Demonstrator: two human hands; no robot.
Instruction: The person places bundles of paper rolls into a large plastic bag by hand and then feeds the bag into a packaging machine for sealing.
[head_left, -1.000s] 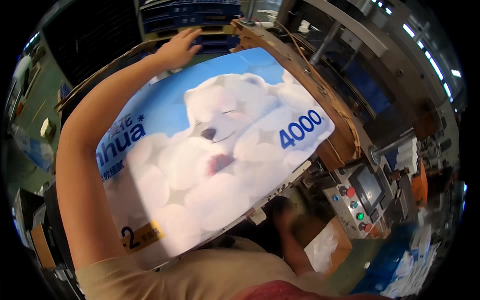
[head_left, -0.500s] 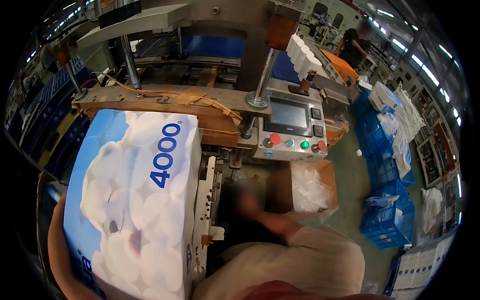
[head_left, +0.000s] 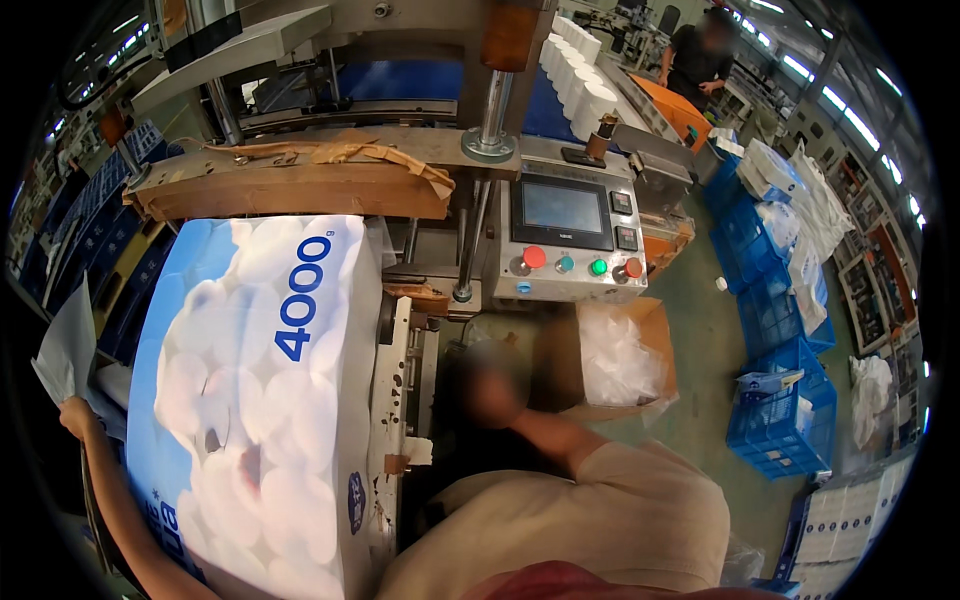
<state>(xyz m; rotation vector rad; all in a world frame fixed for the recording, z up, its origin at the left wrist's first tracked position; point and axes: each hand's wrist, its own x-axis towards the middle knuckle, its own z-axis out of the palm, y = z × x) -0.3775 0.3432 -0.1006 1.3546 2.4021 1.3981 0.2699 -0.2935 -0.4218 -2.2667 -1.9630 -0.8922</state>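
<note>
A large, bulky blue-and-white printed pack point(head_left: 250, 400), showing white rolls and a pale cartoon animal, lies in front of the machine's wooden bar. My left arm runs along the pack's left side. Beyond its edge, my left hand point(head_left: 75, 415) is closed on the lower end of a thin pale-grey plastic sheet point(head_left: 68, 345), which stands up from the fingers. My right arm in a beige sleeve reaches forward, to the right of the pack's metal side plate point(head_left: 390, 400). The right hand point(head_left: 492, 392) is blurred, so its fingers and anything in them cannot be made out.
A control panel point(head_left: 565, 215) with screen and coloured buttons stands ahead right, beside metal posts. Below it is a cardboard box point(head_left: 655, 345) of clear plastic. Blue crates point(head_left: 780, 420) line the right side. White rolls point(head_left: 590, 105) stand on a conveyor; another person point(head_left: 697, 60) works farther back.
My left hand has come out from behind the pack's left edge, raising the pale plastic sheet into view. The view has shifted slightly; my right arm stays about where it was.
</note>
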